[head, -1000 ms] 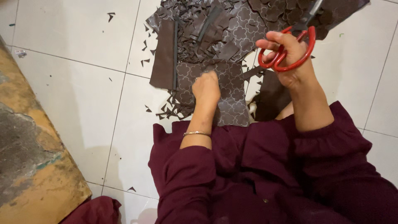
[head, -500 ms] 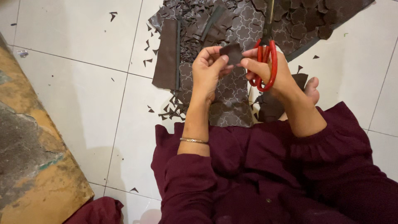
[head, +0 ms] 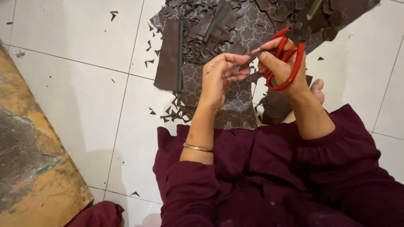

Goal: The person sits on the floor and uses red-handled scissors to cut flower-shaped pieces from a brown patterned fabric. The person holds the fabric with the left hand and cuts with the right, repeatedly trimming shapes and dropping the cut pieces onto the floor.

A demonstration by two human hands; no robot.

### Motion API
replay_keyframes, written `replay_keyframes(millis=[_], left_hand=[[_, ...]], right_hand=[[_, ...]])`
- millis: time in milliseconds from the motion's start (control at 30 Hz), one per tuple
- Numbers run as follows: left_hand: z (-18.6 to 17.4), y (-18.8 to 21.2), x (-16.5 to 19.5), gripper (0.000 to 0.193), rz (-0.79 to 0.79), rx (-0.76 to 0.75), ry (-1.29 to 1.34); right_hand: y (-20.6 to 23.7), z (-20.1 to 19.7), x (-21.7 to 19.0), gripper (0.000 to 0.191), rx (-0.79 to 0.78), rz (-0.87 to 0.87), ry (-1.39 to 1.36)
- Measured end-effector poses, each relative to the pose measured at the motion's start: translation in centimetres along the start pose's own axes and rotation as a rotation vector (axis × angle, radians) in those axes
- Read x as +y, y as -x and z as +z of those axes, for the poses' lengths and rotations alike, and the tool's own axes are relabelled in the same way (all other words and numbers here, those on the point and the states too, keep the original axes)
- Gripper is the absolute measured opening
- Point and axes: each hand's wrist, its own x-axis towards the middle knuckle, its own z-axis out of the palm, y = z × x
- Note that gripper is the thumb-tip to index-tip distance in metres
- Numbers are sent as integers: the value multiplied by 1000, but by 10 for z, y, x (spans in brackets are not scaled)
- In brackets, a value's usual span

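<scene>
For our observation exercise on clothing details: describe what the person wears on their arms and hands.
Both arms wear dark maroon sleeves pushed up to mid-forearm, gathered in loose folds. The left hand has a thin metal bangle around the forearm. The right hand shows no jewellery or glove; both hands are bare.

The scene is being viewed steeply downward from a single head-worn camera, close above the lap, with the white tiled floor [head: 84, 92] being taken in ahead.

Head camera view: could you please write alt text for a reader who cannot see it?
A person's right hand works red scissors on a small dark piece pinched in the left hand. Below lie patterned brown material and scraps on a white tiled floor.
</scene>
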Motion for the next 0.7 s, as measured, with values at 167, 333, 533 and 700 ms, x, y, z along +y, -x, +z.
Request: replay_keyframes(millis=[167,333,533,700], left_hand=[[10,8,2,29,171,23,-44],[12,9,3,34,247,137,-91],[12,7,1,34,263,185,-128],[14,6,-4,29,142,158,-189]], right_hand=[[6,1,-4,20,-15,-22,34],[6,4,-11,24,-31,78,-64],[3,7,-10,26,0,135,47],[6,9,-7,25,-23,116,21]])
